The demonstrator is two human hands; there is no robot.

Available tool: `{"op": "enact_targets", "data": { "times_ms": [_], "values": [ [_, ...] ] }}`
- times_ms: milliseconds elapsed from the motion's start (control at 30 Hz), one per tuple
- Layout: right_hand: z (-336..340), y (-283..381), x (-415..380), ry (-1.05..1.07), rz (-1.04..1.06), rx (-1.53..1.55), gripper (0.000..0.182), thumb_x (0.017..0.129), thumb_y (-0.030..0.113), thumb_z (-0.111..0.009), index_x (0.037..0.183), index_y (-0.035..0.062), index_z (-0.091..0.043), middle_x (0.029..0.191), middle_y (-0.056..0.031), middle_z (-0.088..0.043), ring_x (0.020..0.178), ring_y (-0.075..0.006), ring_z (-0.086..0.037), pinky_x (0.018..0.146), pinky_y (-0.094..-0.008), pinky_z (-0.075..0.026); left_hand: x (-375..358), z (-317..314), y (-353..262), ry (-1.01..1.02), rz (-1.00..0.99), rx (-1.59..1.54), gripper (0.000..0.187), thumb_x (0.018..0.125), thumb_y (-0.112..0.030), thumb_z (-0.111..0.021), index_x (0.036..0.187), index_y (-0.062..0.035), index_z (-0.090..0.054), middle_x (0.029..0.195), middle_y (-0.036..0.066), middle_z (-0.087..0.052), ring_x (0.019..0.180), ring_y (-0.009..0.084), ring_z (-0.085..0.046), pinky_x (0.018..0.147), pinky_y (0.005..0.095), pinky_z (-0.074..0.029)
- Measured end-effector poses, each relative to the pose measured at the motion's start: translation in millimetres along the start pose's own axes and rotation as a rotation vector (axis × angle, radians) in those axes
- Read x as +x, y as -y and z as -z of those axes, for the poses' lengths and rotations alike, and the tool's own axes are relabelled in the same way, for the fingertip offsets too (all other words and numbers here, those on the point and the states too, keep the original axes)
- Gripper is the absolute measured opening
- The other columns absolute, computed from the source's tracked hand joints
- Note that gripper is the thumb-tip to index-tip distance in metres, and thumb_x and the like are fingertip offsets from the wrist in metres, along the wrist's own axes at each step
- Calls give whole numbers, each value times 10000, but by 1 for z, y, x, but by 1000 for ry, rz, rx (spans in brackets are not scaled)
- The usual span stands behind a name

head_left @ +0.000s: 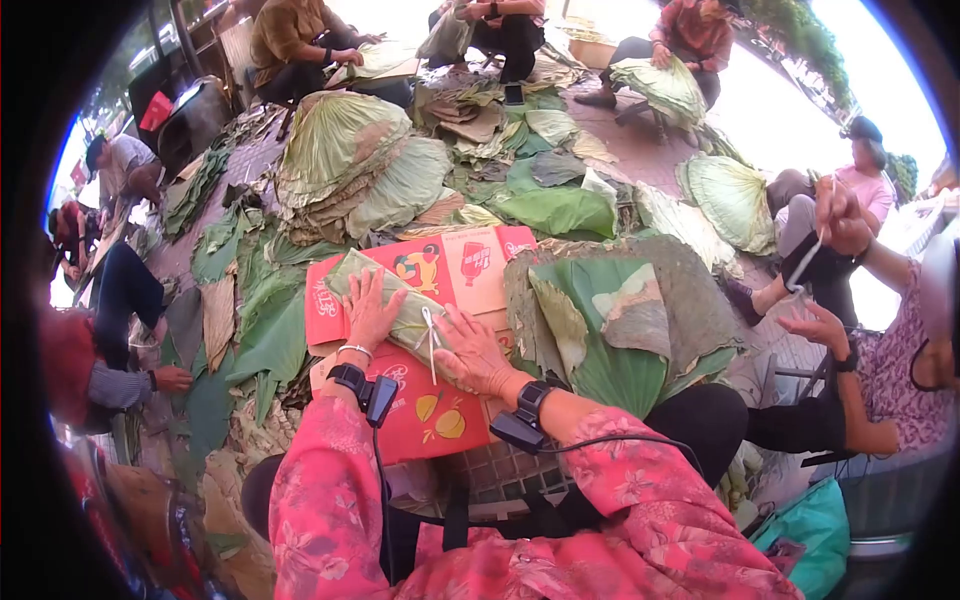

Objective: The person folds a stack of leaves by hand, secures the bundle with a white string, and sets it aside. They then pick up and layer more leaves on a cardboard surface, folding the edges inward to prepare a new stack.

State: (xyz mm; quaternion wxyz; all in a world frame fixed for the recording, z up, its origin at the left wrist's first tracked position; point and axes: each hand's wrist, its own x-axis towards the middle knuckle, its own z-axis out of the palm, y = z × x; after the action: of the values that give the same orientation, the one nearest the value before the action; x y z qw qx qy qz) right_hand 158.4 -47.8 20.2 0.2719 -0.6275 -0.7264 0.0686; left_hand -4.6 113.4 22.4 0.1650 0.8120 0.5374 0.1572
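A long folded green leaf bundle (408,318) lies slantwise on a red printed cardboard (430,400) in front of me. White string (432,340) is tied around it near its right part. My left hand (370,308) lies on the bundle's upper left part with its fingers spread. On the lower right part, beside the string, rests my right hand (473,348), palm down with the fingers apart. Just right of the cardboard is a stack of large flat leaves (610,320), a green one on top of brownish ones.
Large fanned leaf piles (340,150) and loose leaves (560,205) cover the ground ahead. Several people sit around. At the right, a co-worker's hands (840,220) hold a white string. Another person's hand (172,379) is at the left. A teal bag (815,540) lies at lower right.
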Motion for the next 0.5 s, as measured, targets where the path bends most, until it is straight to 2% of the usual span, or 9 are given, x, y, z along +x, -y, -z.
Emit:
{"op": "enact_targets", "data": {
  "times_ms": [67, 100, 200, 233, 333, 433, 500],
  "values": [
    [-4, 2, 4, -71, -226, 100, 625, 811, 348, -547, 1317, 40, -345, 1317, -180, -380, 1201, -337, -369, 985, -417, -297, -15, 0, -3, -65, 20, -83, 746, 805, -584, -483, 1372, -130, -316, 1435, 174, -245, 1355, 357, -111, 1049, 562, -89],
    [7, 11, 6, 0, -324, 119, 628, 760, 276, -594, 1275, -2, -366, 1245, -198, -437, 1152, -349, -401, 966, -411, -329, -22, -2, -5, -102, 21, -102, 735, 806, -572, -493, 1368, -129, -323, 1425, 172, -267, 1352, 354, -125, 1047, 562, -96],
    [16, 24, 6, 78, -446, 155, 687, 688, 277, -667, 1249, 4, -377, 1174, -200, -488, 1105, -355, -444, 940, -411, -353, -44, -4, -21, -173, 10, -184, 696, 809, -508, -538, 1346, -107, -349, 1393, 163, -330, 1329, 350, -203, 1036, 559, -146],
    [16, 26, 7, 63, -512, 203, 660, 606, 262, -726, 1153, -10, -476, 1087, -205, -551, 1030, -352, -515, 890, -388, -406, -52, -2, -30, -184, 0, -207, 689, 811, -494, -544, 1339, -94, -357, 1382, 169, -345, 1322, 351, -221, 1037, 546, -161],
    [27, 22, 2, 224, -661, 362, 579, 564, 244, -741, 1051, -12, -561, 992, -212, -599, 940, -338, -579, 836, -374, -449, -61, -4, -41, -228, -96, -343, 644, 824, -433, -561, 1310, -49, -384, 1335, 186, -398, 1280, 343, -305, 1028, 478, -233],
    [42, 22, -19, 91, -665, 390, 496, 557, 225, -733, 977, -8, -612, 935, -215, -620, 888, -326, -606, 794, -370, -469, -69, -9, -48, -276, -118, -552, 582, 843, -368, -567, 1275, -10, -412, 1269, 202, -459, 1222, 327, -392, 998, 400, -307],
    [61, 20, -37, 79, -484, 418, 505, 566, 225, -729, 1000, -4, -609, 913, -203, -629, 861, -297, -612, 780, -356, -468, -75, -9, -52, -276, -85, -630, 545, 854, -335, -566, 1255, 6, -427, 1233, 206, -489, 1176, 314, -444, 971, 369, -346]
  ]
}}
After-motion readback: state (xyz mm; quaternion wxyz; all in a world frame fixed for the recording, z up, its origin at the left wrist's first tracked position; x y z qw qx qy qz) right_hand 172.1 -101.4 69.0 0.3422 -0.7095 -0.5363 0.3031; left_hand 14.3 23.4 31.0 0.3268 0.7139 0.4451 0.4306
